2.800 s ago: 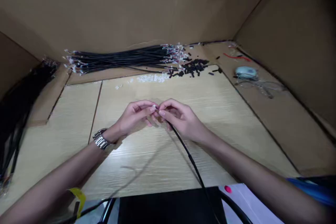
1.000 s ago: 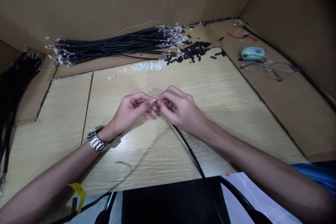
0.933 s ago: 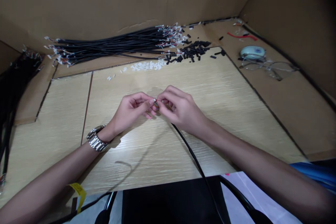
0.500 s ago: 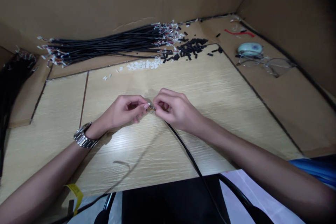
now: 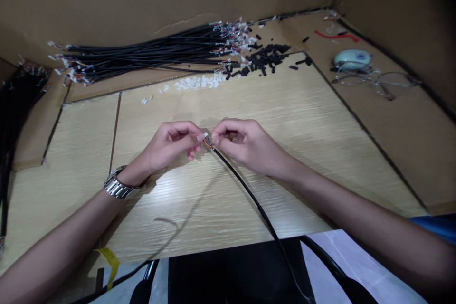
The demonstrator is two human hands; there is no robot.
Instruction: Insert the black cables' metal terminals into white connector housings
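Above the middle of the wooden board (image 5: 302,118), my left hand (image 5: 171,145) pinches a small white connector (image 5: 205,135) between thumb and fingertips. My right hand (image 5: 245,145) pinches the thin coloured wires at the end of a black cable (image 5: 249,194), right beside the connector. The fingertips of both hands almost touch. From my right hand the cable runs down toward me and off the board's near edge.
A bundle of black cables (image 5: 142,54) lies along the back cardboard wall. A pile of small white connectors (image 5: 199,82) and a pile of black sleeves (image 5: 265,57) lie in front of it. Glasses (image 5: 377,80) and a pale oval object (image 5: 352,59) lie right. More black cables (image 5: 14,114) hang left.
Both hands stay together over the board, shifting slightly left. The cable's wire end and white connector show more clearly between the fingertips now. The camera has tilted a little.
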